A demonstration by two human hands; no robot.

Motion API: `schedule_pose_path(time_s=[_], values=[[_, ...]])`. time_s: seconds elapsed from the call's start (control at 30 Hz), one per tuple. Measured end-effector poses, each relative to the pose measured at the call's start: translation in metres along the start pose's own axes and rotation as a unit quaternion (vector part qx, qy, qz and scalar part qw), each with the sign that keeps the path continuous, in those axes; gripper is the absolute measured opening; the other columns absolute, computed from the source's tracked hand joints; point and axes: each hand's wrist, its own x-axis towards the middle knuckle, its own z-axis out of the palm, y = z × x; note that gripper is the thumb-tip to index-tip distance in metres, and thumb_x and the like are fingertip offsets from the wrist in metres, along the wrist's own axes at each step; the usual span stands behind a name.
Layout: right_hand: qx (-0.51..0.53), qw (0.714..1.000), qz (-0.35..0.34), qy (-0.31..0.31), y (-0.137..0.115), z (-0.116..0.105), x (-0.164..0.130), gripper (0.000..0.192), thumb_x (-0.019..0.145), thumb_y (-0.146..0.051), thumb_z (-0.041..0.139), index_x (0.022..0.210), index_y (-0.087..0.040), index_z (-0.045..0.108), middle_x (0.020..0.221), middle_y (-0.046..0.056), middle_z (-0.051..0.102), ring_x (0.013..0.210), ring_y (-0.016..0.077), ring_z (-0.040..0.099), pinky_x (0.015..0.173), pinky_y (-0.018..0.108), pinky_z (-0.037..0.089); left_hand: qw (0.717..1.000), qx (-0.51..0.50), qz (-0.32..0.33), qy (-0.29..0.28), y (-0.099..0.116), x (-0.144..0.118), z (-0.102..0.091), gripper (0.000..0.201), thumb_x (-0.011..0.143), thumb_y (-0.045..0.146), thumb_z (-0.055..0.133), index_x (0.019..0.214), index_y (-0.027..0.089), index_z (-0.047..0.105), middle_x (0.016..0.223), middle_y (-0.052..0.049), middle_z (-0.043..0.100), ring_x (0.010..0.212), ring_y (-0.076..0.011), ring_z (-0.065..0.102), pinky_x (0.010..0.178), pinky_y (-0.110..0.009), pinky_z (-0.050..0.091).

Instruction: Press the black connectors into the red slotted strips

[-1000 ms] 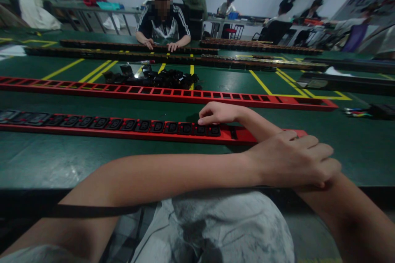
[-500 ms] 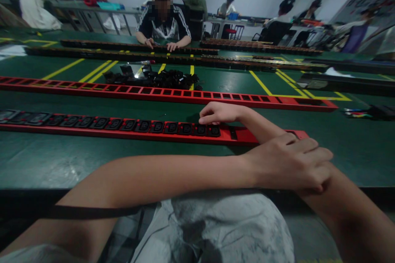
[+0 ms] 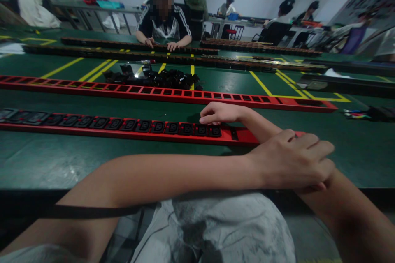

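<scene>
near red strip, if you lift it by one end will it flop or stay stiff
Probably stiff: the red strip looks like a straight, boxy channel. Being so long, it might sag or swing. Unlikely to roll, since it lies flat on the table.

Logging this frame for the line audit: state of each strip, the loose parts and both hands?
near red strip: flat on the table, black sockets fitted along most of it, right end slots bare
far red strip: flat, slots all bare
pile of black sockets: loose, heaped beyond the far strip
right hand: fingertips on the last fitted sockets
left hand: laid over the right forearm, holding nothing
</scene>
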Motion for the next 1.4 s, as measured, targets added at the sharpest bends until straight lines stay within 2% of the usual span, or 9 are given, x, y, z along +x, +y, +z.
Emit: schedule_pose_path(time_s=[0.13, 0.3, 0.47, 0.6, 0.8, 0.9, 1.03, 1.27, 1.4], values=[[0.005, 1.000, 0.012, 0.005, -0.001, 0.001, 0.000, 0.041, 0.089, -0.049, 0.055, 0.065, -0.016, 0.052, 0.051, -0.005, 0.044, 0.048, 0.0085, 0.039, 0.050, 0.025, 0.028, 1.000, -0.012, 0.027, -0.002, -0.002, -0.001, 0.000, 0.032, 0.097, 0.039, 0.044, 0.094, 0.023, 0.071, 0.107, -0.008, 0.065, 0.100, -0.0243, 0.061, 0.075, -0.035, 0.051], [0.035, 0.999, 0.013, 0.004, -0.001, 0.000, -0.001, 0.040, 0.088, -0.048, 0.058, 0.065, -0.016, 0.053, 0.053, -0.004, 0.047, 0.049, 0.0087, 0.042, 0.049, 0.024, 0.031, 1.000, -0.021, -0.013, -0.018, 0.005, -0.004, 0.005, 0.041, 0.101, 0.033, 0.031, 0.100, 0.020, 0.070, 0.098, -0.008, 0.067, 0.092, -0.0206, 0.064, 0.074, -0.033, 0.050], [0.068, 0.998, 0.009, -0.002, 0.000, -0.003, -0.001, 0.038, 0.086, -0.049, 0.060, 0.070, -0.014, 0.057, 0.059, -0.002, 0.051, 0.053, 0.0096, 0.047, 0.050, 0.024, 0.035, 1.000, 0.002, -0.015, 0.000, 0.001, -0.005, 0.003, 0.035, 0.097, 0.045, 0.043, 0.103, 0.022, 0.068, 0.112, -0.008, 0.065, 0.104, -0.0233, 0.060, 0.081, -0.034, 0.048], [0.064, 0.998, 0.007, 0.003, 0.001, -0.001, 0.000, 0.039, 0.086, -0.049, 0.060, 0.068, -0.014, 0.056, 0.057, -0.003, 0.050, 0.050, 0.0087, 0.044, 0.048, 0.023, 0.033, 1.000, -0.014, -0.005, 0.021, -0.003, -0.004, 0.005, 0.042, 0.097, 0.048, 0.042, 0.100, 0.016, 0.069, 0.100, -0.010, 0.067, 0.092, -0.0219, 0.062, 0.074, -0.033, 0.047], [0.032, 0.999, -0.004, 0.005, 0.002, 0.001, 0.001, 0.039, 0.089, -0.048, 0.057, 0.068, -0.014, 0.056, 0.055, -0.003, 0.048, 0.049, 0.0083, 0.042, 0.047, 0.023, 0.030, 0.999, -0.029, -0.004, 0.043, -0.006, -0.003, 0.010, 0.041, 0.092, 0.055, 0.049, 0.092, 0.021, 0.072, 0.112, -0.009, 0.066, 0.100, -0.0254, 0.058, 0.077, -0.036, 0.045], [0.021, 1.000, 0.002, 0.009, 0.002, 0.002, 0.000, 0.040, 0.090, -0.047, 0.056, 0.065, -0.015, 0.054, 0.052, -0.004, 0.045, 0.048, 0.0080, 0.039, 0.048, 0.023, 0.029, 0.998, -0.035, 0.024, 0.041, -0.008, -0.004, 0.012, 0.041, 0.095, 0.051, 0.045, 0.091, 0.019, 0.071, 0.106, -0.010, 0.068, 0.098, -0.0249, 0.059, 0.076, -0.036, 0.045], [0.025, 1.000, -0.004, 0.013, 0.004, 0.002, 0.002, 0.037, 0.090, -0.044, 0.055, 0.067, -0.014, 0.055, 0.055, -0.003, 0.047, 0.049, 0.0080, 0.040, 0.047, 0.023, 0.029, 0.995, -0.061, 0.059, 0.044, -0.011, -0.005, 0.016, 0.038, 0.100, 0.040, 0.039, 0.099, 0.019, 0.071, 0.101, -0.007, 0.070, 0.098, -0.0214, 0.061, 0.080, -0.034, 0.045], [0.051, 0.999, -0.002, -0.002, 0.007, -0.001, 0.002, 0.034, 0.090, -0.043, 0.054, 0.073, -0.013, 0.059, 0.061, -0.002, 0.051, 0.052, 0.0084, 0.044, 0.048, 0.022, 0.033, 0.998, -0.004, 0.047, 0.043, -0.009, -0.014, 0.015, 0.043, 0.103, 0.035, 0.028, 0.117, 0.023, 0.066, 0.125, -0.006, 0.064, 0.115, -0.0203, 0.057, 0.091, -0.036, 0.043], [0.040, 0.999, -0.001, -0.002, 0.003, 0.000, 0.001, 0.035, 0.090, -0.043, 0.054, 0.070, -0.015, 0.055, 0.059, -0.002, 0.049, 0.051, 0.0085, 0.042, 0.048, 0.023, 0.031, 0.998, -0.004, 0.036, 0.046, -0.008, -0.010, 0.013, 0.044, 0.102, 0.040, 0.027, 0.116, 0.027, 0.067, 0.122, -0.005, 0.066, 0.105, -0.0200, 0.060, 0.082, -0.035, 0.045]])
